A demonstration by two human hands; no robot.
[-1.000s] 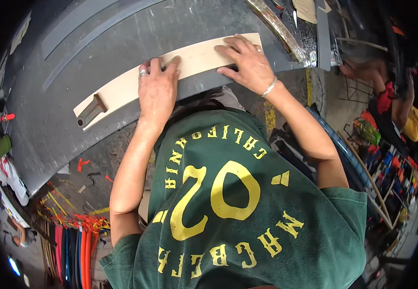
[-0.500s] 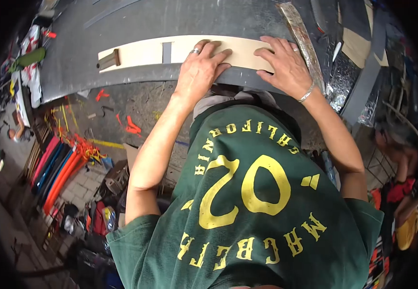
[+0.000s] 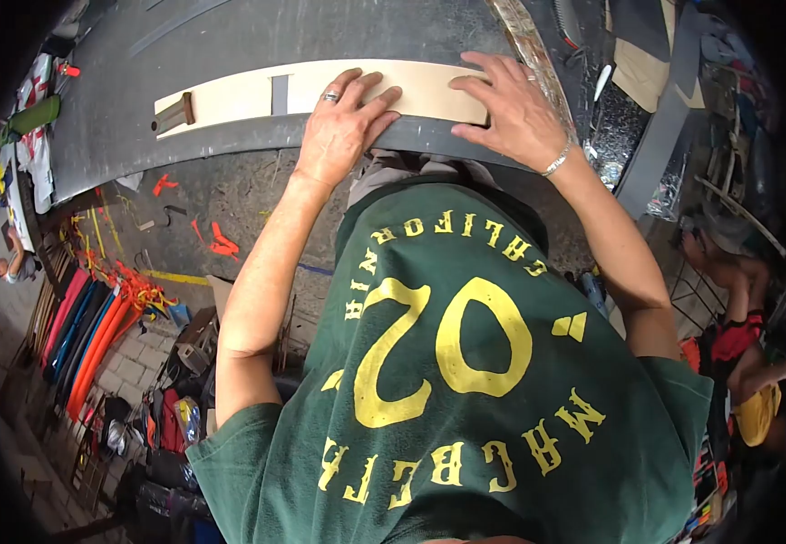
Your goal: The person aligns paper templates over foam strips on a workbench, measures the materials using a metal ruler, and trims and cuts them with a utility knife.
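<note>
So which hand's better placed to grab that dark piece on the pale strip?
Probably the left hand: it's nearer the dark piece, while the right hand is at the pale strip's other end.

The person wears a dark green short-sleeved T-shirt (image 3: 538,363) printed in yellow: a large "02" (image 3: 438,349), "CALIFORNIA" (image 3: 465,228) arched on its far side, "MACBETH" (image 3: 447,462) on its near side. Grey trousers (image 3: 382,172) show beyond the hem. The left hand (image 3: 328,136) has a silver-coloured ring (image 3: 330,96); a silver-coloured chain bracelet (image 3: 558,161) circles the right wrist (image 3: 563,169).
</note>
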